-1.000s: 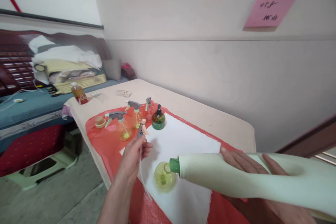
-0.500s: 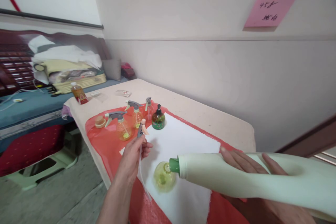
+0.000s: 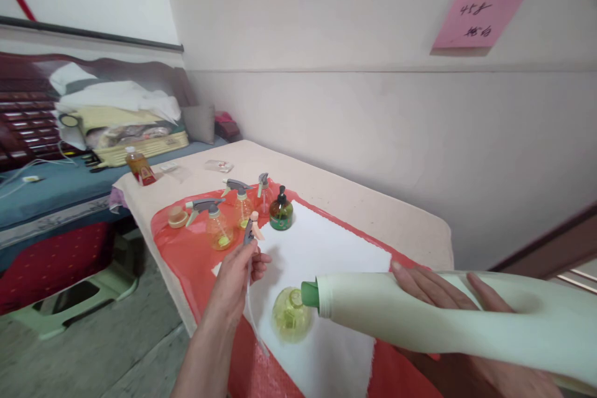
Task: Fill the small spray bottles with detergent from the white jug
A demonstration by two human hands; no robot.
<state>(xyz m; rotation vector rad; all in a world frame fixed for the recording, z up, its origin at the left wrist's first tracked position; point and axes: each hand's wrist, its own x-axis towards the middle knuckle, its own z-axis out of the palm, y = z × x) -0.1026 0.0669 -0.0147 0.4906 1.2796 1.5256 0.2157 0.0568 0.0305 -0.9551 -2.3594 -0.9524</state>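
My left hand (image 3: pixel 240 267) is closed round a grey and peach trigger spray head (image 3: pixel 252 230), whose clear dip tube (image 3: pixel 252 314) hangs down below the fingers. In my right hand (image 3: pixel 448 298) lies a large pale green jug-like bottle (image 3: pixel 373 305), tilted almost level, its green spout (image 3: pixel 310 293) pointing left. Right by the spout stands a round, clear yellowish bottle (image 3: pixel 291 317) with its neck uncapped and some liquid inside. It rests on a white sheet (image 3: pixel 326 249). Whether liquid is flowing from the spout I cannot make out.
Beyond my left hand stand several spray bottles (image 3: pixel 220 233) and a dark green pump bottle (image 3: pixel 281 214) on red plastic (image 3: pixel 181 255). An amber bottle (image 3: pixel 140 166) sits at the table's left corner. A red-topped stool (image 3: pixel 60 261) is at left, the wall (image 3: pixel 349 118) behind.
Almost nothing differs. Both hands and the tilted pale green bottle hold their places, and the round bottle's neck shows slightly clearer of the spout.
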